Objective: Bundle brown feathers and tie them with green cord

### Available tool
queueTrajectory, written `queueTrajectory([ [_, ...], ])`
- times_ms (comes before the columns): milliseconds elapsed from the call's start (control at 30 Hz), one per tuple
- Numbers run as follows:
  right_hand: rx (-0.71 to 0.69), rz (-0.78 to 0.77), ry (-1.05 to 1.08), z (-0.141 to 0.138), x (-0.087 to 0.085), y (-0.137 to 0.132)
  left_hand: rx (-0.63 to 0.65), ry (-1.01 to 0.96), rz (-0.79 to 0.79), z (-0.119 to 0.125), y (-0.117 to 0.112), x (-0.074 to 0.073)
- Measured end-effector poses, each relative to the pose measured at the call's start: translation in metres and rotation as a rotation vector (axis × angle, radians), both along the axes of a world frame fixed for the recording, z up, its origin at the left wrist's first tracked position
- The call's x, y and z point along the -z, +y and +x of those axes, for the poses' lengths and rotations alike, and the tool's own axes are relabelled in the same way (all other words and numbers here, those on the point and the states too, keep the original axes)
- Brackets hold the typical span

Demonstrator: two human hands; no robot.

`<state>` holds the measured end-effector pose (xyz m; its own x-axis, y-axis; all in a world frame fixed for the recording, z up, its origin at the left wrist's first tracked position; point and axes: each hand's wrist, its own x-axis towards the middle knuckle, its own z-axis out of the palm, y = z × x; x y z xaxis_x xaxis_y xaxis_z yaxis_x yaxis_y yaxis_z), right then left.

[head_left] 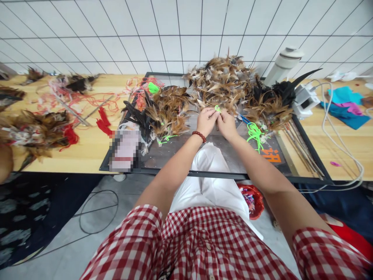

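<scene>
My left hand (206, 120) and my right hand (226, 123) meet over a dark tray (163, 155) on the wooden table. Both are pinched together on a small bundle tied with bright green string (217, 108); what else the fingers hold is hidden. A red bead bracelet (199, 135) circles my left wrist. Brown feathers are heaped just beyond my hands (221, 81), with more bunches to the left (166, 111) and black and brown ones to the right (271, 103). A tangle of green string (254, 134) lies right of my right hand.
Thin sticks (303, 149) lie along the tray's right edge. A white device (304, 99) with a cable sits at right, beside blue cloth (346, 107). Red string and feather bunches (37, 130) cover the table's left. Another person's arm shows at far left (5, 161).
</scene>
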<state>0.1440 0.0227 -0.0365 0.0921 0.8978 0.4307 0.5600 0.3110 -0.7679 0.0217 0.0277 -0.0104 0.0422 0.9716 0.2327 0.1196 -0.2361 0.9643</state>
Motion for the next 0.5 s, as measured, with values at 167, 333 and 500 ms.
queueTrajectory([
  [167, 0.042, -0.019, -0.11, -0.008, -0.009, -0.009, 0.068, -0.316, -0.08, 0.002, 0.007, 0.013],
  [333, -0.003, -0.068, -0.175, -0.001, -0.022, -0.014, 0.092, -0.543, -0.24, -0.003, 0.016, 0.015],
  [500, -0.024, 0.049, 0.18, 0.011, -0.032, -0.012, 0.109, -0.477, -0.202, -0.008, 0.016, 0.007],
])
